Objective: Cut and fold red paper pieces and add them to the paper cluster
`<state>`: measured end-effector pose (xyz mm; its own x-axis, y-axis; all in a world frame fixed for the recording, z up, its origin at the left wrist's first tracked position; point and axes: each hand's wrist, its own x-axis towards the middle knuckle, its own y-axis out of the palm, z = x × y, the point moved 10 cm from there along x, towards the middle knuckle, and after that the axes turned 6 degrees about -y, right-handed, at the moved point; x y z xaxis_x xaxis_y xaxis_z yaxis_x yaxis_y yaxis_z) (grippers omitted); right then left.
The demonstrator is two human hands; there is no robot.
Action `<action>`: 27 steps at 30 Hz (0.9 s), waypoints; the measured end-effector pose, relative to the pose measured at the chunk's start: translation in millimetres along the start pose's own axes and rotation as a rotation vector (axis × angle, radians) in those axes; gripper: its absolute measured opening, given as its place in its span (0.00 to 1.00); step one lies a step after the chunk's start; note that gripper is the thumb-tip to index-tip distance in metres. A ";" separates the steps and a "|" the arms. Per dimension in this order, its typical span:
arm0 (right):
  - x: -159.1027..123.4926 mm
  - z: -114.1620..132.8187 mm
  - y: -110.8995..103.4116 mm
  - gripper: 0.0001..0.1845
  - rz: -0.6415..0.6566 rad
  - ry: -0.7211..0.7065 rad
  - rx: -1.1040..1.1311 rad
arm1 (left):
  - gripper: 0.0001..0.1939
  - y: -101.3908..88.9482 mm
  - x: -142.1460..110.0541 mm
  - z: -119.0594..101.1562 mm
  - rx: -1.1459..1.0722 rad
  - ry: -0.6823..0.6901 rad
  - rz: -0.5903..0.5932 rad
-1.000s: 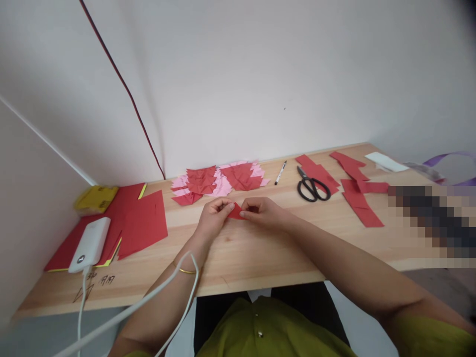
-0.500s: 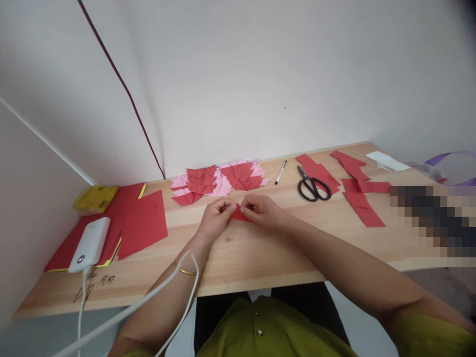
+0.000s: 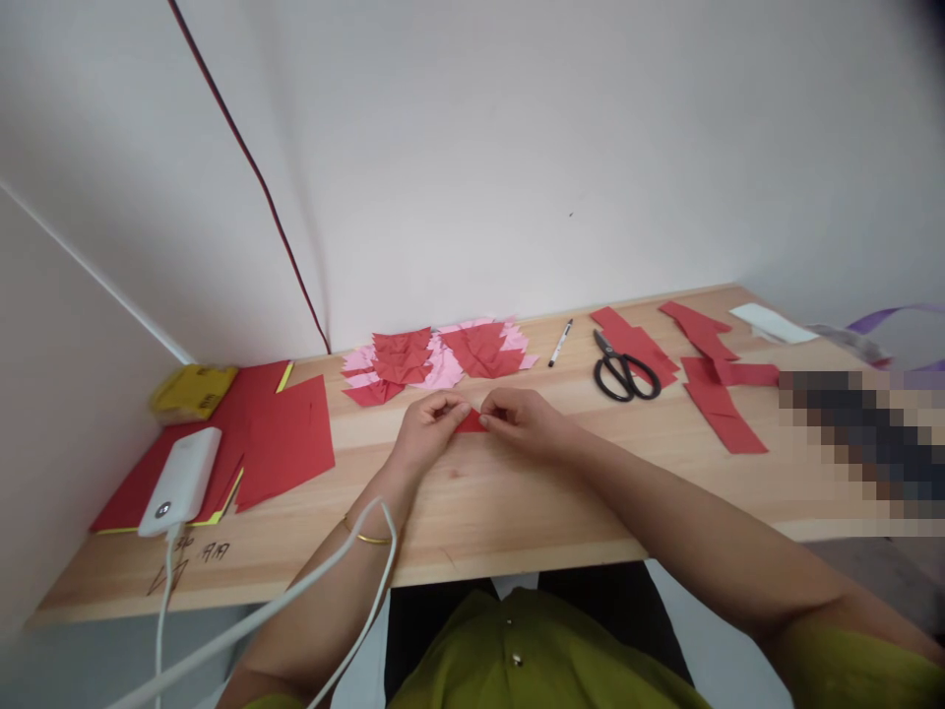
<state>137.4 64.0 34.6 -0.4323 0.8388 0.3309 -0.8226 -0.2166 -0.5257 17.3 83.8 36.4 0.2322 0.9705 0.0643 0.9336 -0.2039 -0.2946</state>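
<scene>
Between my two hands is a small piece of red paper (image 3: 471, 423), just above or on the wooden table. My left hand (image 3: 430, 425) pinches its left side between thumb and fingers. On the other side my right hand (image 3: 523, 423) is closed, thumb against fingertips, on the paper's right part. Much of the paper is hidden behind my fingers. Just beyond my hands lie piles of folded red paper pieces (image 3: 483, 353) and pink paper pieces (image 3: 444, 366).
Black-handled scissors (image 3: 626, 374) lie right of a pen (image 3: 561, 343), among cut red strips (image 3: 727, 418). On the left, a white power bank (image 3: 181, 483) rests on red sheets (image 3: 287, 443) near a yellow packet (image 3: 193, 391). Its white cable (image 3: 317, 571) crosses my left forearm.
My fingertips have drawn slightly apart, and a little more of the red paper shows between them. The whole view has shifted slightly.
</scene>
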 end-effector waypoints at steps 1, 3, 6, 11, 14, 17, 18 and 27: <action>0.0 0.4 0.1 0.08 -0.005 -0.008 0.007 | 0.08 5.3 -0.8 0.0 0.016 -0.004 0.041; 0.1 1.4 1.3 0.07 -0.005 -0.026 0.017 | 0.09 15.0 -2.4 1.6 0.040 -0.018 0.115; 0.0 2.1 3.3 0.07 0.013 -0.031 0.008 | 0.08 13.4 -2.0 3.6 0.022 -0.015 0.097; -0.3 2.2 0.0 0.06 0.008 -0.002 0.006 | 0.08 -20.4 4.4 14.9 -0.171 -0.037 -0.151; 0.8 1.8 -7.2 0.08 -0.039 -0.004 0.013 | 0.08 -30.9 7.0 24.1 -0.312 -0.086 -0.220; 1.6 0.1 -19.2 0.07 -0.135 0.007 0.004 | 0.09 -30.8 7.2 24.8 -0.358 -0.095 -0.223; 1.4 -0.3 -22.9 0.07 -0.169 0.014 0.001 | 0.09 -28.6 6.9 23.2 -0.347 -0.087 -0.210; 2.2 0.8 -7.3 0.08 -0.086 -0.001 0.056 | 0.09 4.5 1.8 16.3 -0.166 -0.048 0.004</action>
<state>142.2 67.1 39.8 -0.3591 0.8552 0.3737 -0.8763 -0.1712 -0.4503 17.5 86.8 19.6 0.2261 0.9740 0.0167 0.9659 -0.2219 -0.1332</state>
